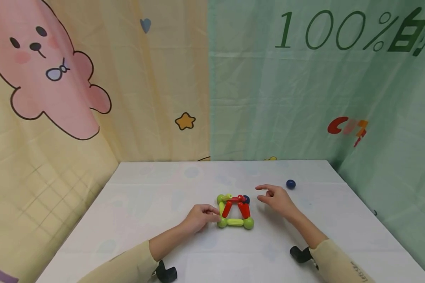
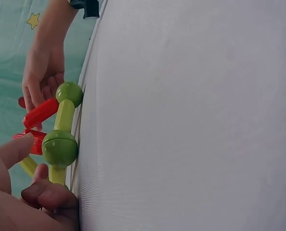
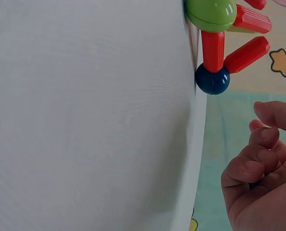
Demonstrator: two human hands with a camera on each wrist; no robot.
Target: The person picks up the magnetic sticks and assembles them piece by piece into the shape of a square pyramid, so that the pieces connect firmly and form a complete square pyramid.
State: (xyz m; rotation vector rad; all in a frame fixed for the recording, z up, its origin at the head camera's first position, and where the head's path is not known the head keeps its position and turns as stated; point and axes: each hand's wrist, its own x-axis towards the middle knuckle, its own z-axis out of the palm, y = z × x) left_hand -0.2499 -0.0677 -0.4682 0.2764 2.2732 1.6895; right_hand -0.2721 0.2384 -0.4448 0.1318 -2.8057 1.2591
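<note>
A magnetic ball-and-rod frame (image 1: 235, 222) stands on the table, with green balls at its near corners. Its far right corner is a dark blue ball (image 3: 213, 79) with two red rods (image 3: 213, 52) fixed to it. Slanting red rods rise inside the yellow-green base. My left hand (image 1: 200, 217) is at the frame's left side, fingertips right at the near left green ball (image 2: 60, 148); its thumb and fingers stand loosely apart. To the right of the frame my right hand (image 1: 277, 199) hovers, index finger extended, other fingers loosely bent, holding nothing.
A loose dark blue ball (image 1: 291, 184) lies on the white table (image 1: 156, 188) just beyond my right hand. Printed curtains (image 1: 255, 98) hang behind the table and along both sides. Black wrist mounts (image 1: 300, 254) stick out below both forearms.
</note>
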